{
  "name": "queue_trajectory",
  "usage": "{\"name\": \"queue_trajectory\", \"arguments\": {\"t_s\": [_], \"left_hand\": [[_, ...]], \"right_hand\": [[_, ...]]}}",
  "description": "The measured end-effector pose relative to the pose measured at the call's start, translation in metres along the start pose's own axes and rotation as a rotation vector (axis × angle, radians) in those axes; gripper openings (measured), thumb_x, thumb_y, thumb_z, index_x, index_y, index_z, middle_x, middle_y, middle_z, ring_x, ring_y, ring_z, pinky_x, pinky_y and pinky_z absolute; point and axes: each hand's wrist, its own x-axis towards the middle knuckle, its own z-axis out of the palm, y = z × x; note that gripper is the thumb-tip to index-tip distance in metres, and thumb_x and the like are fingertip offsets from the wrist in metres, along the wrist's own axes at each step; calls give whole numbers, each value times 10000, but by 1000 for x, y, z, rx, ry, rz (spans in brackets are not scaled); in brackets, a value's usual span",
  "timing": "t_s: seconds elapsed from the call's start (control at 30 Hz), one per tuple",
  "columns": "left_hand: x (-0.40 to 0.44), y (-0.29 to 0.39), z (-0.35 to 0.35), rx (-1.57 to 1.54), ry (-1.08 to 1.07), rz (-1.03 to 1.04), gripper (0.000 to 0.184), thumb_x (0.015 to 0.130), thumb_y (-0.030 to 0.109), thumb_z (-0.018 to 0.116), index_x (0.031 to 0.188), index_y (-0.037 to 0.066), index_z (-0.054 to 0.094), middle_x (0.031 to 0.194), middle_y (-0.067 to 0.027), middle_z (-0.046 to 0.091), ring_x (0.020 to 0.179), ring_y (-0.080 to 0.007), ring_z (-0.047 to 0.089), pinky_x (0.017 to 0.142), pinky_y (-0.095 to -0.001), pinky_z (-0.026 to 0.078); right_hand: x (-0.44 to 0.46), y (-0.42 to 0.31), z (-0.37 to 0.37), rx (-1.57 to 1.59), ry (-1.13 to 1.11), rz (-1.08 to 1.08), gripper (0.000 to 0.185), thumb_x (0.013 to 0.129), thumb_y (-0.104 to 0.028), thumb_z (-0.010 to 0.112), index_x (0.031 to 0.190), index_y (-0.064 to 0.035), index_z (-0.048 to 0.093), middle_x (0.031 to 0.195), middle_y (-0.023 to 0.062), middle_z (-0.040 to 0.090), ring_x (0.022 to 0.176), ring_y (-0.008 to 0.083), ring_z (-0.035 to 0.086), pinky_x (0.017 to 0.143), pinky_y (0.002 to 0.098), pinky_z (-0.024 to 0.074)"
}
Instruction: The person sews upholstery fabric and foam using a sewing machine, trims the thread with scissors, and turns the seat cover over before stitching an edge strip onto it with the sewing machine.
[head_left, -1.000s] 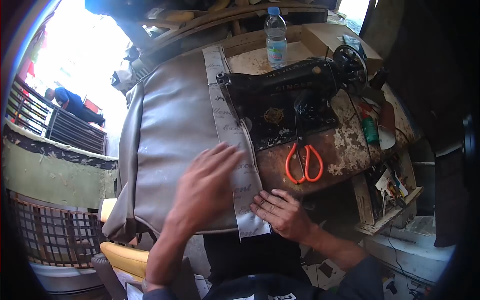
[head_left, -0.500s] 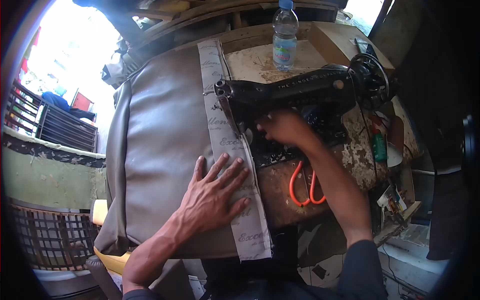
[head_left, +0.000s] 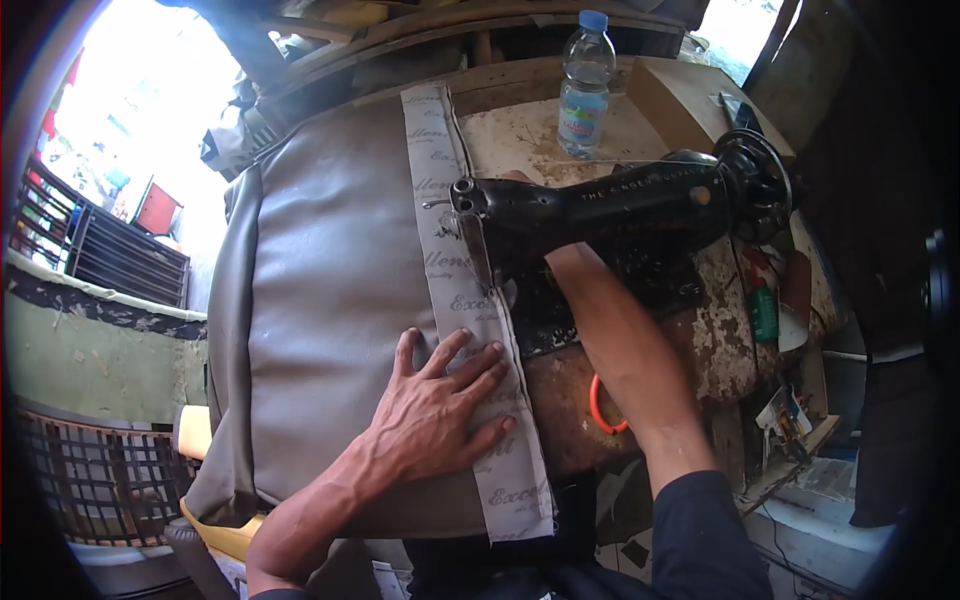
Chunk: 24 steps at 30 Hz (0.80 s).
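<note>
My left hand lies flat with fingers spread, on a grey-brown leather-like cover and the pale printed strip along its edge. A black sewing machine stands at the right, its needle end over the strip. My right hand reaches under the machine's arm; its fingers are hidden behind the machine, apart from a bit of skin beyond it. Below my right forearm, an orange scissor handle shows, the rest of the scissors being covered.
Behind the machine stand a water bottle with a blue cap and a cardboard box. A green bottle is on the worn tabletop at the right. Small tools lie in an open drawer at the lower right.
My right hand has moved away from me, from in front of the machine to under and behind its arm. My forearm now covers more of the scissors. My left hand stays flat.
</note>
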Motion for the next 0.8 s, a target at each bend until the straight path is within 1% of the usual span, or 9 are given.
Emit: {"name": "queue_trajectory", "arguments": {"t_s": [0.1, 0.17, 0.2, 0.27, 0.37, 0.47, 0.5, 0.57, 0.8], "left_hand": [[0, -2, 0, -24, -1, 12, 627, 980, 505, 613, 1448, 88, 604, 1584, -62, 529, 1529, -375, 358, 1224, -736, 156], [2, -5, 0, -23, 17, 34, 615, 968, 481, 632, 1439, 87, 611, 1575, -63, 538, 1516, -387, 379, 1237, -725, 154], [5, -7, 1, -27, 14, 38, 615, 968, 481, 632, 1439, 87, 611, 1575, -63, 538, 1516, -387, 379, 1237, -725, 154], [7, -9, 2, -31, 42, 22, 612, 954, 463, 650, 1433, 84, 614, 1564, -66, 549, 1509, -397, 391, 1247, -715, 151], [12, -12, -2, -22, 21, 30, 631, 945, 464, 654, 1445, 83, 607, 1558, -70, 555, 1516, -397, 380, 1250, -717, 146], [15, -18, -1, -7, 35, 33, 641, 942, 463, 652, 1458, 87, 601, 1560, -66, 554, 1518, -389, 378, 1253, -717, 138], [15, -22, -1, -7, 34, 39, 636, 942, 460, 651, 1456, 89, 605, 1559, -66, 554, 1519, -386, 378, 1253, -718, 136], [20, -27, -1, -10, 47, 51, 623, 935, 452, 653, 1446, 96, 621, 1563, -67, 551, 1517, -377, 383, 1252, -721, 134], [31, -40, 3, 22, 88, 86, 611, 906, 430, 698, 1414, 94, 652, 1479, -89, 605, 1486, -376, 420, 1241, -729, 151]], "right_hand": [[0, -25, 15, -298, -25, 44, 161, 899, -221, 718, 897, -60, 736, 829, 100, 733, 773, 196, 703, 727, 378, 552], [-4, 28, 7, -94, 75, 92, 81, 880, -113, 751, 862, -51, 703, 758, -9, 674, 680, 66, 589, 617, 288, 503], [1, 0, 19, -95, 80, 97, 81, 880, -113, 751, 862, -51, 703, 758, -9, 674, 680, 66, 589, 617, 288, 503], [15, -94, 59, -783, 242, 484, 222, 868, -268, 744, 930, -59, 782, 917, 138, 783, 914, 304, 776, 787, 403, 587], [23, -90, 58, -567, 384, 640, 269, 896, -306, 750, 994, -60, 798, 993, 163, 794, 984, 326, 775, 860, 414, 593], [39, -78, 52, -446, 411, 759, 343, 904, -368, 773, 1050, -60, 805, 1050, 178, 791, 1037, 347, 764, 915, 431, 588], [41, -83, 54, -451, 412, 755, 343, 904, -368, 773, 1050, -60, 805, 1050, 178, 791, 1037, 347, 764, 915, 431, 588], [45, -92, 56, -590, 450, 798, 340, 940, -376, 769, 1046, -56, 811, 926, 147, 797, 918, 281, 786, 832, 386, 589], [70, -60, 61, -713, 671, 844, 310, 919, -350, 781, 1018, -60, 823, 956, 184, 793, 954, 317, 781, 885, 424, 596]]}}
